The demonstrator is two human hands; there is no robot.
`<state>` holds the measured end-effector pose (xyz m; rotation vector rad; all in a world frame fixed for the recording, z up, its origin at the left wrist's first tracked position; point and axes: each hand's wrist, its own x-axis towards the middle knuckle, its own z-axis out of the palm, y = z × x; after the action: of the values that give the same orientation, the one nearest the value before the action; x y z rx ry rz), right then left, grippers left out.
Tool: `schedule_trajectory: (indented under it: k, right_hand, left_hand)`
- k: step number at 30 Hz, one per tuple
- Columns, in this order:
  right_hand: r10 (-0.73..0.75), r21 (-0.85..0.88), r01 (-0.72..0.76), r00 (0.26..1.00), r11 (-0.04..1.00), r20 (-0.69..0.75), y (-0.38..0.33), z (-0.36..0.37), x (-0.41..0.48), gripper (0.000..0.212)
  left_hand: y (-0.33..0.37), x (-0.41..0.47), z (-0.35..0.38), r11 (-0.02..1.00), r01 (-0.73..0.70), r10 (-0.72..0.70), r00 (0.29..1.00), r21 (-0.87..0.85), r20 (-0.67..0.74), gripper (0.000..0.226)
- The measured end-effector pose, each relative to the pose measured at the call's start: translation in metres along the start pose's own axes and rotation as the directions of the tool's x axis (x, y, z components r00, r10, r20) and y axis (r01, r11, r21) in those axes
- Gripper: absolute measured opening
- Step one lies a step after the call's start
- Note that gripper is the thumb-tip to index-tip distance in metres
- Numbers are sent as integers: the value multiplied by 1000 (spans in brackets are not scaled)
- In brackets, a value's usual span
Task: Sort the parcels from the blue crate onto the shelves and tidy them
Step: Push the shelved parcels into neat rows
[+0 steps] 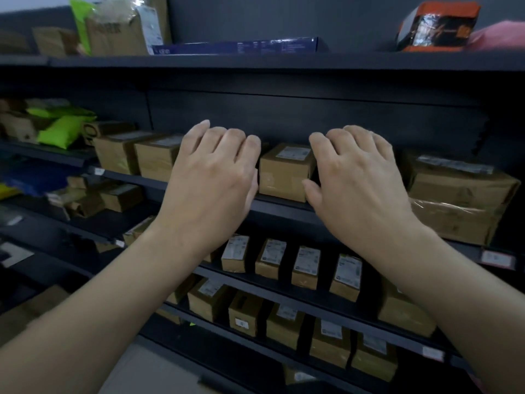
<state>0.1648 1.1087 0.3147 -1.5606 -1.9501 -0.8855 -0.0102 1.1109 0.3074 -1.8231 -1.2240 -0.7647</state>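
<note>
The left hand [210, 177] and right hand [358, 180] are held palm-down, fingers relaxed and open, flanking a labelled cardboard box [284, 172] on the shelf [284, 202].

Dark shelves [284, 204] (cardboard parcels [285, 172] aboard)

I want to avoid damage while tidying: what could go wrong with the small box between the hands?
The small box sits near the shelf edge; a nudge from the right hand, whose thumb is at its corner, might tip it off. The left hand covers whatever stands beside it, so that could be knocked unseen.
</note>
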Motion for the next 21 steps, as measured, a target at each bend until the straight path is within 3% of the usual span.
schedule_trajectory:
  k: [11, 21]
  right_hand:
    - [-58, 75, 57, 998, 996, 13, -24, 36, 34, 50]
    - [-31, 62, 35, 998, 997, -52, -118, 70, 89, 49]
  left_hand:
    - [-38, -6, 36, 998, 54, -56, 997, 39, 52, 33]
    - [-151, -16, 78, 999, 45, -45, 998, 10, 44, 34]
